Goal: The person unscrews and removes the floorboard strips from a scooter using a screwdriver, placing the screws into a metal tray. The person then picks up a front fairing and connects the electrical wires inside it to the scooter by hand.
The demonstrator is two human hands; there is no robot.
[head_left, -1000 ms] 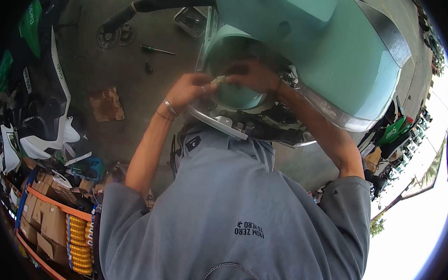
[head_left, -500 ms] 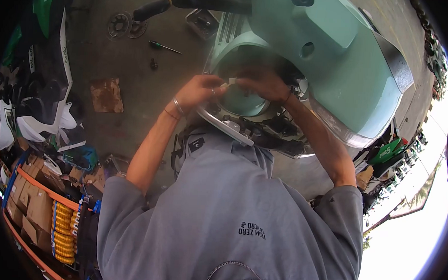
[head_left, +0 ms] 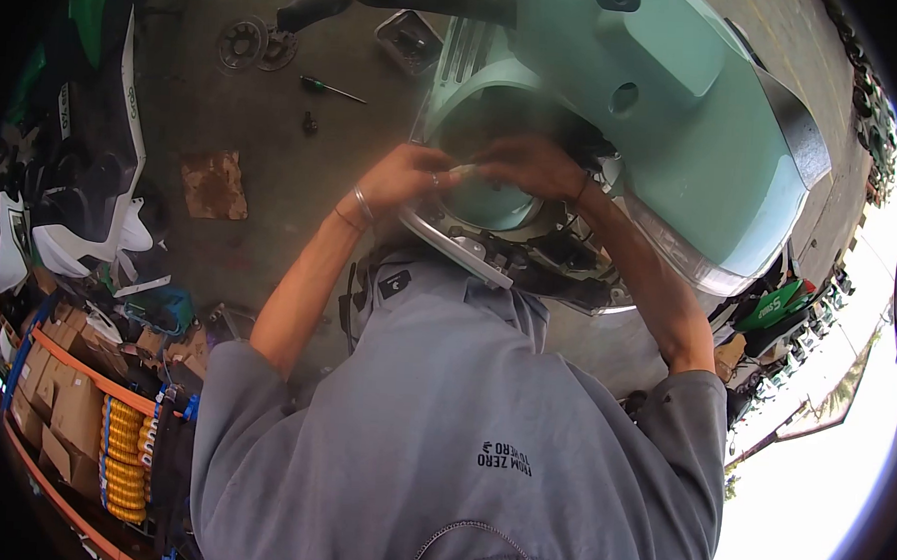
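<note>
Over the round opening of a mint-green scooter body [head_left: 674, 170], my left hand [head_left: 410, 176] and my right hand [head_left: 529, 166] come close together. Their fingertips pinch a small pale piece [head_left: 464, 170] between them; blur and size keep its kind from showing. Below the hands is a smooth green round surface [head_left: 497, 210] inside the opening. Dark wiring and brackets [head_left: 560, 253] lie along the near side of the opening, beside a light-coloured trim strip [head_left: 460, 252].
On the floor at left lie a screwdriver [head_left: 332, 90], a small dark part [head_left: 309, 124], disc-shaped parts [head_left: 243, 46] and a brown cardboard piece [head_left: 212, 184]. A tray of parts [head_left: 409, 40] stands near the scooter. An orange-framed shelf [head_left: 99, 365] holds boxes at lower left.
Both hands stay over the opening, their fingers shifting slightly around the pale piece, which now looks more covered. The whole view has moved a little.
</note>
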